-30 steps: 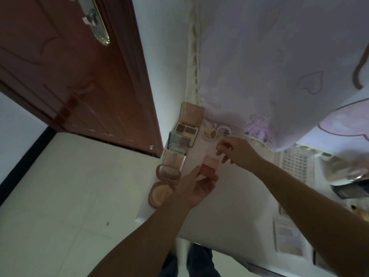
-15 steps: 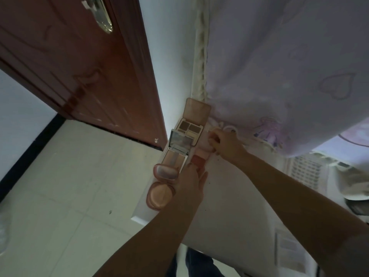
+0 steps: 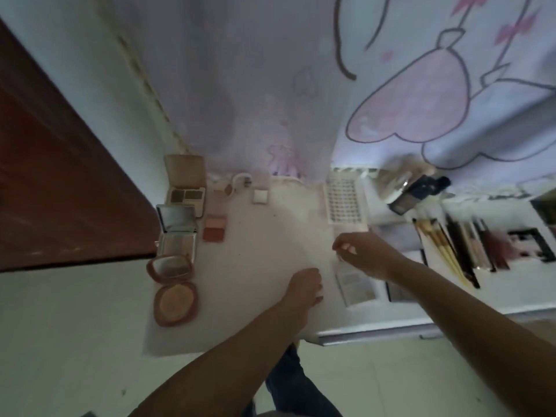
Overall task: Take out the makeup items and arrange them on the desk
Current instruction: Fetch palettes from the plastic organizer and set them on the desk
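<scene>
Opened makeup cases line the left side of the white desk (image 3: 264,236): an eyeshadow palette (image 3: 186,188), a mirrored highlighter case (image 3: 177,233), a round powder compact (image 3: 173,290) and a small pink blush palette (image 3: 214,227) lying free. My left hand (image 3: 304,287) hovers over the desk's middle, fingers loosely curled, holding nothing. My right hand (image 3: 361,254) is a little to the right with fingers curled down and nothing visible in them. A small white square (image 3: 259,196) and a small round item (image 3: 228,189) sit near the back.
A curtain with pink drawings (image 3: 331,85) hangs behind the desk. At right lie a lash tray (image 3: 344,200), a dark bottle (image 3: 421,191), several brushes and pencils (image 3: 451,245) and flat packets (image 3: 358,287). A brown door (image 3: 60,176) stands at left.
The pink blush palette left my hands and now lies beside the highlighter case. Both hands have pulled back to the right, and the view has swung right.
</scene>
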Action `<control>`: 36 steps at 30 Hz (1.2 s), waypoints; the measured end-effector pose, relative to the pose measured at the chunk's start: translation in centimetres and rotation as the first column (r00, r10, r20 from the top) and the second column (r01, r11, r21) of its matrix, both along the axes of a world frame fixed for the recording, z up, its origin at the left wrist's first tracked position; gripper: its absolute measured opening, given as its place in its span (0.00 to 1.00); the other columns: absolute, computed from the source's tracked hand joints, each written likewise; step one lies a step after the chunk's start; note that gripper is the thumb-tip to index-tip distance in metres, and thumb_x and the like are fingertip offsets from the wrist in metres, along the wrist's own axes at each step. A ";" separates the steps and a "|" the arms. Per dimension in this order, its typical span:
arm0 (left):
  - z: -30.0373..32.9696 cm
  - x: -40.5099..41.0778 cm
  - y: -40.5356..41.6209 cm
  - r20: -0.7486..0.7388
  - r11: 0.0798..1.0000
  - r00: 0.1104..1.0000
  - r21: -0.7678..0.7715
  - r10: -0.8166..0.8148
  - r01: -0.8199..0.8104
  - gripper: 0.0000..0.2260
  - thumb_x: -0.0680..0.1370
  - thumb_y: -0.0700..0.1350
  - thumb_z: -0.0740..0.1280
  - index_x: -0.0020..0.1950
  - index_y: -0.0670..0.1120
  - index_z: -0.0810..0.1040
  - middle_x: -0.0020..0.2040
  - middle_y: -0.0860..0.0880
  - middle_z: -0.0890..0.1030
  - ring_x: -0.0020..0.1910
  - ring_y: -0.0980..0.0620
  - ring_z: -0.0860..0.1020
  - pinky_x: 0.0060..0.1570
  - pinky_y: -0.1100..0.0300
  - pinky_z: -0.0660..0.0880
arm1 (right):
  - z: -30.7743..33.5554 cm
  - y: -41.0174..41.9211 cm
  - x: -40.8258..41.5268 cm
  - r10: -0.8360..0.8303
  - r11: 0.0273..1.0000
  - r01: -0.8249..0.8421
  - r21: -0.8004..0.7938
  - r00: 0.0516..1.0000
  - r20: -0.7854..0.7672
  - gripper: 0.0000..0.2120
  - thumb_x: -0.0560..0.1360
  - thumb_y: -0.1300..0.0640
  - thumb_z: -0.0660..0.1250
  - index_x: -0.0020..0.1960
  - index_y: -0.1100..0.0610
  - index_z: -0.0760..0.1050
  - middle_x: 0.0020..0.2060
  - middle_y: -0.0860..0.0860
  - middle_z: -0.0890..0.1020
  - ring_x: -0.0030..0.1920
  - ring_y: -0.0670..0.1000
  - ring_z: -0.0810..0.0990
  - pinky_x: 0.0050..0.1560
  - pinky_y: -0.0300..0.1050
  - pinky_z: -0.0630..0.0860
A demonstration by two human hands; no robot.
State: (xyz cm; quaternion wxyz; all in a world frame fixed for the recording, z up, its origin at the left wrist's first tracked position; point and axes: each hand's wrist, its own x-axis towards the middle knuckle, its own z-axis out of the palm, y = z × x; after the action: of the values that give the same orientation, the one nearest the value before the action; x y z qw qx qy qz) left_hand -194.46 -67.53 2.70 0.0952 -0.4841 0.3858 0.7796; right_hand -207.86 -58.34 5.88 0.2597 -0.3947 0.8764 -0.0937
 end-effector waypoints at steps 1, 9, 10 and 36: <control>-0.1 -0.1 1.2 0.001 1.000 1.000 0.008 -0.029 0.029 0.06 0.80 0.41 0.60 0.56 0.44 0.73 0.41 0.48 0.74 0.39 0.53 0.73 0.40 0.61 0.73 | -0.5 2.1 0.5 0.033 0.997 -0.031 0.071 0.999 -0.023 0.11 0.77 0.53 0.62 0.59 0.51 0.76 0.59 0.50 0.78 0.55 0.48 0.75 0.53 0.38 0.69; -0.5 -0.8 5.4 -0.012 0.966 0.990 -0.225 -0.137 0.131 0.11 0.78 0.41 0.60 0.38 0.48 0.77 0.42 0.46 0.77 0.41 0.50 0.73 0.40 0.59 0.69 | -4.8 9.1 1.9 0.511 0.857 -0.462 0.226 0.818 -0.265 0.29 0.74 0.46 0.65 0.71 0.52 0.61 0.72 0.54 0.61 0.70 0.56 0.64 0.64 0.52 0.68; -0.3 -0.8 5.6 0.001 0.965 0.992 -0.231 -0.126 0.123 0.12 0.78 0.41 0.60 0.37 0.48 0.76 0.42 0.46 0.77 0.41 0.49 0.73 0.39 0.59 0.69 | -4.9 8.9 1.6 0.527 0.849 -0.482 0.219 0.808 -0.264 0.28 0.74 0.46 0.64 0.71 0.52 0.62 0.73 0.55 0.60 0.70 0.56 0.63 0.65 0.52 0.67; 1.7 6.5 0.9 -0.363 0.867 0.854 0.465 0.372 -0.180 0.27 0.73 0.60 0.59 0.60 0.42 0.79 0.57 0.35 0.79 0.50 0.42 0.81 0.47 0.54 0.80 | 1.4 -3.1 -2.2 -0.006 0.937 0.322 -0.135 0.401 0.916 0.13 0.79 0.53 0.60 0.50 0.61 0.77 0.46 0.59 0.85 0.45 0.57 0.85 0.39 0.44 0.81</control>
State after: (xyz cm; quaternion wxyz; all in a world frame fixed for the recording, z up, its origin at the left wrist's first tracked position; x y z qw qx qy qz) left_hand -188.00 -66.59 4.45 -0.0098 -0.3147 0.1473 0.9376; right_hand -210.05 -61.47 7.25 0.6183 -0.2258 0.6080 -0.4439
